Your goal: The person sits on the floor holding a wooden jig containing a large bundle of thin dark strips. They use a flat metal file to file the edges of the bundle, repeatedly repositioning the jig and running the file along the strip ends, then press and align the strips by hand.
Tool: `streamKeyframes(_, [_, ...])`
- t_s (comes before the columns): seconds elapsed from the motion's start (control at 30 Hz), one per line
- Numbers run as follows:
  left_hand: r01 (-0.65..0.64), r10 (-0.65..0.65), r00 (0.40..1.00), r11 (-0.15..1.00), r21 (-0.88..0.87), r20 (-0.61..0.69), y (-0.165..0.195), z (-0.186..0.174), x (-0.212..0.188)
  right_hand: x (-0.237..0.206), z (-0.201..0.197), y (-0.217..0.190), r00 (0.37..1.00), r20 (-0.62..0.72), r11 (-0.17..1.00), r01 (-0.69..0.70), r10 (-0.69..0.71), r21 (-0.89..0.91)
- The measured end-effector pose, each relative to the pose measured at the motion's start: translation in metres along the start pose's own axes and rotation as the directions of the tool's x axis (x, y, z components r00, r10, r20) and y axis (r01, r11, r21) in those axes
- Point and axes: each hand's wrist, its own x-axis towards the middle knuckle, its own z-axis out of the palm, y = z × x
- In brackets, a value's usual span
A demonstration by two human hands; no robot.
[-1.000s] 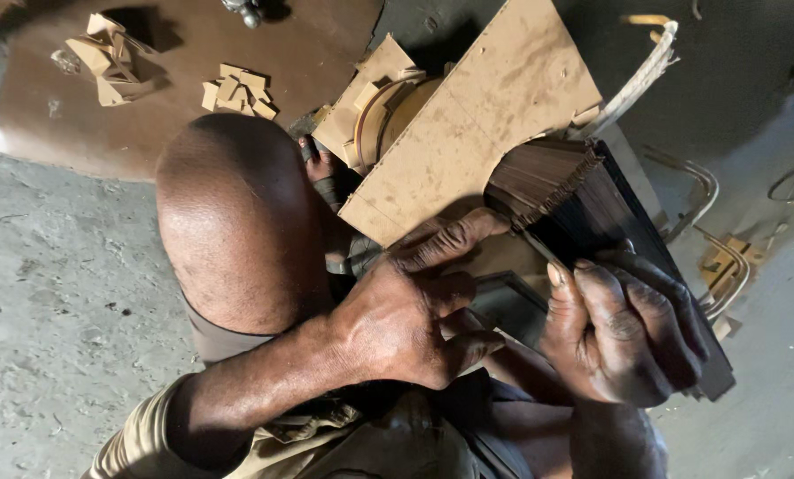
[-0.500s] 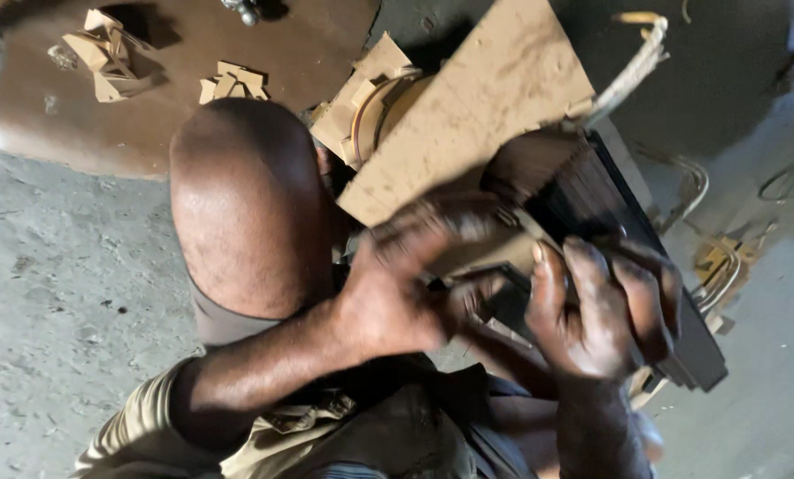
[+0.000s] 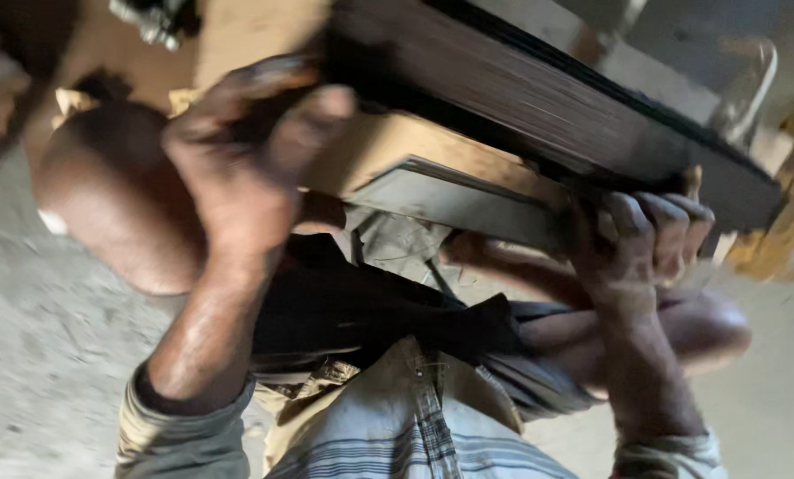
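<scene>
Gripping the dark stack of thin sheets [image 3: 539, 98] at both ends, your hands are closed on it; left hand [image 3: 237, 168] wraps the near end, right hand [image 3: 649, 244] clamps the far edge above your knees; lifting seems underway; keep it level.

A thick stack of sheets [image 3: 539, 98] is showing a dark brown, almost black edge, streaked with fine paler lines where the layers are lying together. Under it a board [image 3: 414, 155] is glowing tan, with a grey slab [image 3: 459, 204] below. The shirt [image 3: 397, 435] is showing off-white with thin blue-grey stripes, its sleeve cuffs [image 3: 179, 439] looking greyish-olive. A dark, nearly black cloth [image 3: 361, 310] is covering the lap. The floor [image 3: 33, 355] is looking mottled grey. At the right edge, yellow-ochre scraps [image 3: 782, 231] are catching the light.
</scene>
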Motion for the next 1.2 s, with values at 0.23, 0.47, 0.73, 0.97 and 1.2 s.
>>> streamKeyframes(0.23, [0.089, -0.12, 0.989, 0.945, -0.314, -0.083, 0.009, 0.016, -0.006, -0.019, -0.019, 0.023, 0.996, -0.073, 0.98, -0.033, 0.048, 0.197])
streamKeyframes(0.47, [0.106, -0.152, 0.973, 0.964, -0.243, -0.176, -0.003, 0.031, -0.021, -0.035, -0.005, 0.034, 0.985, -0.166, 0.986, -0.01, 0.038, 0.167])
streamKeyframes(0.73, [0.025, -0.046, 0.988, 0.989, -0.148, -0.144, -0.007, 0.04, -0.015, -0.055, 0.022, 0.054, 0.971, -0.238, 0.989, 0.006, 0.029, 0.147])
streamKeyframes(0.97, [0.03, -0.051, 0.985, 0.991, -0.129, -0.165, -0.002, 0.048, -0.018, -0.059, 0.035, 0.054, 0.964, -0.264, 0.989, 0.013, 0.028, 0.15])
streamKeyframes(1.2, [0.03, -0.058, 0.985, 0.985, -0.172, -0.162, -0.002, 0.05, -0.019, -0.037, 0.056, 0.039, 0.923, -0.382, 0.986, 0.032, 0.035, 0.166])
